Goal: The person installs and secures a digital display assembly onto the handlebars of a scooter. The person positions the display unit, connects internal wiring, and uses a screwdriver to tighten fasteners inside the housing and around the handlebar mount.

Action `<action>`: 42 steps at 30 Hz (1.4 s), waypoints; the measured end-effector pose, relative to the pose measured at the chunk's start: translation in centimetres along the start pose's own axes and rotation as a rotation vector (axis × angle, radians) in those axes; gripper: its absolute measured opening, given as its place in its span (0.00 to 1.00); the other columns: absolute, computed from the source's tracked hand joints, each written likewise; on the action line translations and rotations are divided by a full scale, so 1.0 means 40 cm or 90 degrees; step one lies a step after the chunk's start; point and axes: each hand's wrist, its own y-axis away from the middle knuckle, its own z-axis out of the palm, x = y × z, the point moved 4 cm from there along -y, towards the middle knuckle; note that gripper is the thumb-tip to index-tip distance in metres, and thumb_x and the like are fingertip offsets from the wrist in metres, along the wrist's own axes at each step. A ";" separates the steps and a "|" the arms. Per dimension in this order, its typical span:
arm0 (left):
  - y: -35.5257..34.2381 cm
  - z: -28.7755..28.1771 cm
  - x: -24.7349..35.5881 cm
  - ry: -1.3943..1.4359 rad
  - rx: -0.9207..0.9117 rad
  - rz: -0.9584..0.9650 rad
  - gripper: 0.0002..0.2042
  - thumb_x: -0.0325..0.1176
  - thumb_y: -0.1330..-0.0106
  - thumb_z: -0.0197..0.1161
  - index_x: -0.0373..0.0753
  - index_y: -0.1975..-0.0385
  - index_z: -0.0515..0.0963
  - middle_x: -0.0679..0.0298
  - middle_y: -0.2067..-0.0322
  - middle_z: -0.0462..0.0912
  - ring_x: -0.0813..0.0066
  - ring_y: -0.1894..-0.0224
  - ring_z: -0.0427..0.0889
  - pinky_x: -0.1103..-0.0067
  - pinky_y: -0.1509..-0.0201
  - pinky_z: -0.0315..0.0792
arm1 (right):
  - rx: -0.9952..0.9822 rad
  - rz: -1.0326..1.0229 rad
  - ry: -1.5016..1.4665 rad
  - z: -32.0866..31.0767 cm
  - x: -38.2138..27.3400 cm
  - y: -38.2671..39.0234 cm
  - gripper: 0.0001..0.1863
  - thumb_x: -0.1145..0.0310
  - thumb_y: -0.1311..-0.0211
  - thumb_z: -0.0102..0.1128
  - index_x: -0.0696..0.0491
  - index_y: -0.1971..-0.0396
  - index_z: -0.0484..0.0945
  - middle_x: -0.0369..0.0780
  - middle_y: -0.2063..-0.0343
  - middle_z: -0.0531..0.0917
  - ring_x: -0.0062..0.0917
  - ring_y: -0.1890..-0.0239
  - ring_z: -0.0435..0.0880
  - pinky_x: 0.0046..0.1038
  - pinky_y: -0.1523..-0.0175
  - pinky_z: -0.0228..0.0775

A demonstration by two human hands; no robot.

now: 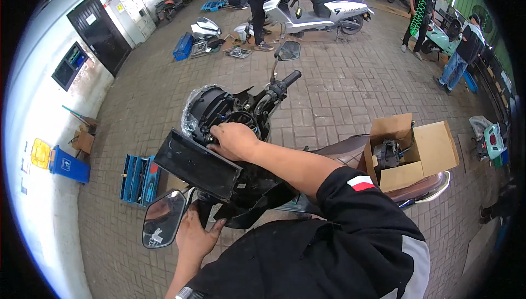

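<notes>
The nearest relation is between the wearer's right hand (236, 139) and the black rectangular plastic panel (197, 162) with raised rims, at the stripped front of the scooter: the panel lies just on the wearer's side of those fingers, its long axis slanting from an upper-left corner down to a lower-right one, so the hand sits along its far long edge, about midway. The right fingers are curled and point left and down into the gap between that edge and the dark round plastic housing (207, 107) loosely wrapped in clear film; their tips are hidden, so I cannot tell what they grip, if anything. Thin black cables (246, 115) loop just beyond the knuckles, and the black rubber handlebar grip (289, 82) stands farther off to the upper right. The left hand (197, 234) is below the panel's lower-right half, between the angular black-framed mirror (164, 218) and the curved black plastic fairing (249, 211); its thumb and fingers are spread about a dark part, and whether they close on it cannot be told. Of the two, the right hand is nearer the cables and the housing.
</notes>
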 end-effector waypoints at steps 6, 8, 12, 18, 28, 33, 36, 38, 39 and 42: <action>0.000 0.006 0.002 0.027 -0.001 0.018 0.45 0.60 0.41 0.68 0.26 0.35 0.65 0.42 0.42 0.76 0.46 0.39 0.76 0.63 0.35 0.69 | -0.018 -0.094 0.062 0.014 0.000 -0.008 0.19 0.56 0.30 0.54 0.57 0.68 0.82 0.50 0.69 0.86 0.48 0.62 0.87 0.44 0.55 0.80; -0.005 0.008 0.006 0.007 -0.015 0.000 0.44 0.58 0.41 0.69 0.26 0.35 0.65 0.42 0.42 0.77 0.46 0.39 0.76 0.63 0.35 0.69 | -0.028 -0.030 -0.033 0.009 0.016 -0.012 0.21 0.56 0.29 0.52 0.59 0.70 0.83 0.52 0.69 0.86 0.50 0.63 0.86 0.45 0.55 0.79; -0.004 0.003 0.007 0.002 -0.006 0.002 0.44 0.57 0.42 0.70 0.26 0.36 0.65 0.42 0.43 0.77 0.46 0.39 0.76 0.63 0.35 0.69 | -0.030 -0.016 -0.091 0.028 0.022 -0.022 0.23 0.55 0.28 0.51 0.60 0.71 0.84 0.55 0.70 0.85 0.53 0.62 0.85 0.47 0.53 0.78; -0.001 -0.005 0.012 -0.002 -0.011 -0.016 0.43 0.54 0.43 0.72 0.27 0.36 0.66 0.42 0.43 0.77 0.46 0.40 0.76 0.63 0.36 0.70 | 0.025 -0.106 0.022 0.009 0.007 -0.006 0.15 0.58 0.34 0.61 0.58 0.65 0.79 0.48 0.67 0.85 0.45 0.60 0.86 0.41 0.52 0.79; -0.001 0.001 0.010 0.016 0.013 0.014 0.40 0.54 0.41 0.69 0.28 0.38 0.67 0.41 0.46 0.79 0.43 0.42 0.78 0.62 0.38 0.71 | -0.098 0.008 -0.070 0.008 0.017 -0.029 0.22 0.54 0.29 0.53 0.60 0.66 0.83 0.54 0.65 0.86 0.49 0.57 0.85 0.44 0.47 0.77; 0.001 -0.003 0.011 0.026 0.016 0.012 0.41 0.53 0.42 0.70 0.27 0.37 0.66 0.41 0.45 0.79 0.44 0.42 0.78 0.63 0.37 0.71 | 0.042 -0.095 0.019 -0.002 0.005 -0.006 0.16 0.57 0.34 0.61 0.57 0.67 0.81 0.47 0.68 0.86 0.44 0.61 0.86 0.42 0.53 0.79; 0.000 -0.002 0.012 0.003 0.030 0.029 0.39 0.52 0.41 0.70 0.28 0.38 0.67 0.42 0.46 0.79 0.44 0.43 0.78 0.62 0.38 0.72 | 0.033 -0.131 0.034 0.001 0.000 -0.003 0.16 0.57 0.34 0.59 0.56 0.67 0.82 0.47 0.68 0.86 0.44 0.62 0.87 0.42 0.53 0.79; -0.003 0.004 0.004 0.008 0.033 0.037 0.39 0.52 0.41 0.70 0.29 0.38 0.67 0.43 0.46 0.79 0.44 0.43 0.78 0.62 0.39 0.72 | 0.018 -0.074 0.001 -0.001 0.007 -0.005 0.17 0.56 0.32 0.56 0.56 0.68 0.83 0.49 0.69 0.86 0.46 0.62 0.87 0.44 0.53 0.79; -0.003 0.005 0.002 0.015 0.036 0.049 0.38 0.52 0.41 0.70 0.30 0.39 0.68 0.43 0.47 0.80 0.44 0.43 0.79 0.61 0.39 0.72 | -0.020 -0.041 -0.033 0.000 0.013 -0.013 0.20 0.56 0.30 0.54 0.57 0.69 0.83 0.52 0.69 0.86 0.49 0.60 0.86 0.45 0.52 0.78; 0.001 0.002 0.004 0.025 0.038 0.035 0.37 0.52 0.41 0.70 0.31 0.39 0.68 0.44 0.47 0.80 0.44 0.44 0.79 0.61 0.40 0.73 | -0.032 -0.023 -0.062 0.015 0.025 -0.020 0.21 0.55 0.29 0.53 0.58 0.70 0.83 0.53 0.69 0.86 0.50 0.60 0.85 0.45 0.52 0.78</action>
